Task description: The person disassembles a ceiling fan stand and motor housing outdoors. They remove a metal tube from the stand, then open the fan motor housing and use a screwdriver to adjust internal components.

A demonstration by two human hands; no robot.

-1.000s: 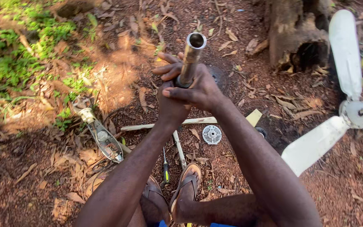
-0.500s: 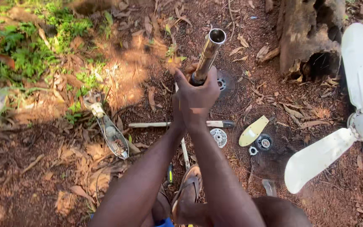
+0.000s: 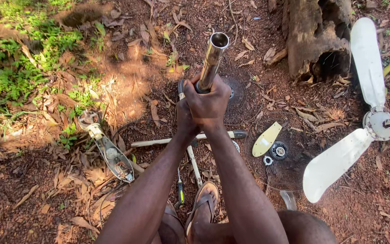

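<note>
Ground (image 3: 32, 199): bare reddish soil strewn with dry leaves, with grass (image 3: 19, 58) at the upper left. On it lay a white three-bladed fan rotor (image 3: 362, 131) at the right, a dark wire grille (image 3: 294, 158) carrying a cream plate (image 3: 266, 139) and small round fittings, a second grille (image 3: 238, 97) above it, a cross-shaped base (image 3: 190, 144), a screwdriver (image 3: 181, 192), an opened metal housing (image 3: 111, 156) and a hollow stump (image 3: 319, 40).
</note>
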